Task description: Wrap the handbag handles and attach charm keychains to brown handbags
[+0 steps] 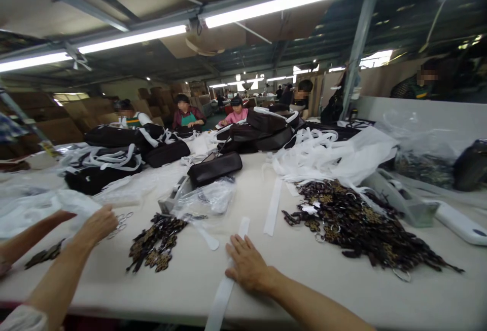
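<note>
My right hand [247, 266] lies flat, fingers apart, on a long white strap [223, 295] that runs over the table's front edge. My left hand [98, 224] reaches forward, its back to the camera, with the fingertips at a small cluster of metal rings [120, 222]; the curled fingers hide whether it grips any. Between my hands lies a small pile of dark brown patterned tags [154, 244]. A much larger pile of the same tags [357, 224] with rings spreads out to the right of my right hand.
Another person's forearm [26, 240] comes in at the far left. A clear plastic bag [207, 199], a dark pouch [215, 168], white straps [273, 207], white bags [335, 156] and black bags [110, 166] cover the table [304, 280]. Several workers sit at the far end.
</note>
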The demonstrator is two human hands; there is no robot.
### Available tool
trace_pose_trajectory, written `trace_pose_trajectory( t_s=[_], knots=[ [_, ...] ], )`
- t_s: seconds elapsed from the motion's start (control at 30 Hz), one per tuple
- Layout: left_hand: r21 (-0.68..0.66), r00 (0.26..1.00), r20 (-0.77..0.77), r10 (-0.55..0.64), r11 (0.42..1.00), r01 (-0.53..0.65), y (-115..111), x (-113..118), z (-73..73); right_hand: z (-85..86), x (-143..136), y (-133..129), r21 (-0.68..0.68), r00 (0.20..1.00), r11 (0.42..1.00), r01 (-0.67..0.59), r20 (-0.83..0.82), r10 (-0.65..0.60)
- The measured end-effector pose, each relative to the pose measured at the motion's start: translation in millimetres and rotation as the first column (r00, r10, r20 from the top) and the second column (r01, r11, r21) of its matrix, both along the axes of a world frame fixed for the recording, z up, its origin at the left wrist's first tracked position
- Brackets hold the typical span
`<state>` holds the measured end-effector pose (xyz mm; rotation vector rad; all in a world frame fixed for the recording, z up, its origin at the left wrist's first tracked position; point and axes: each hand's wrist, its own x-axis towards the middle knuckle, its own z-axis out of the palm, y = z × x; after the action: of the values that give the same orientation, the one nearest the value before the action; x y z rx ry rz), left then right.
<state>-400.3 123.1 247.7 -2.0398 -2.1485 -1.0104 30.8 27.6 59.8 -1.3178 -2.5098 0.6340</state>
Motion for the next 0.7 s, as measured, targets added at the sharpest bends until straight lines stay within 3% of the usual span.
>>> trace_pose_trajectory(
  t_s=[0.07, 0.13, 0.23, 0.3, 0.33, 0.37, 0.47, 0.57, 0.7],
  knots=[
    [-0.107, 0.998, 0.057, 0.022, 0.994, -0.015, -26.8, 7.8, -10.3, -6.5, -0.7, -6.1, 0.047, 1.000, 0.999, 0.011, -0.012, -0.010],
    [-0.167, 0.992, 0.116, 0.048, 0.985, -0.028, -68.1, 31.9, -31.0, -10.2, -2.5, -12.0, 0.084, 0.999, 0.996, 0.029, -0.022, -0.028],
    [-0.225, 0.979, 0.204, 0.014, 0.974, 0.033, -132.6, 109.6, -80.5, -14.0, -5.2, -22.7, 0.118, 0.997, 0.991, 0.067, -0.043, -0.063],
    [-0.257, 0.958, 0.274, -0.081, 0.954, 0.154, -152.6, 178.7, -114.6, -15.7, -4.6, -31.5, 0.136, 0.995, 0.987, 0.081, -0.072, -0.072],
    [-0.239, 0.932, 0.338, -0.133, 0.945, 0.222, -152.4, 212.4, -128.1, -16.1, -3.2, -36.2, 0.148, 0.993, 0.985, 0.088, -0.095, -0.074],
    [-0.294, 0.910, 0.360, -0.203, 0.902, 0.318, -146.2, 243.2, -138.1, -15.9, -1.3, -40.9, 0.161, 0.989, 0.982, 0.093, -0.125, -0.073],
    [-0.514, 0.959, 0.160, -0.235, 0.809, 0.284, -108.0, 307.4, -150.0, -13.7, 6.3, -52.5, 0.197, 0.970, 0.976, 0.091, -0.238, -0.042],
    [-0.607, 0.955, 0.004, -0.296, 0.758, 0.238, -74.2, 330.6, -152.9, -13.7, 12.9, -58.8, 0.201, 0.942, 0.977, 0.075, -0.336, -0.003],
    [-0.608, 0.939, -0.017, -0.343, 0.749, 0.262, -67.6, 332.3, -160.6, -28.1, 17.6, -60.3, 0.190, 0.920, 0.978, 0.086, -0.392, -0.005]
  ],
)
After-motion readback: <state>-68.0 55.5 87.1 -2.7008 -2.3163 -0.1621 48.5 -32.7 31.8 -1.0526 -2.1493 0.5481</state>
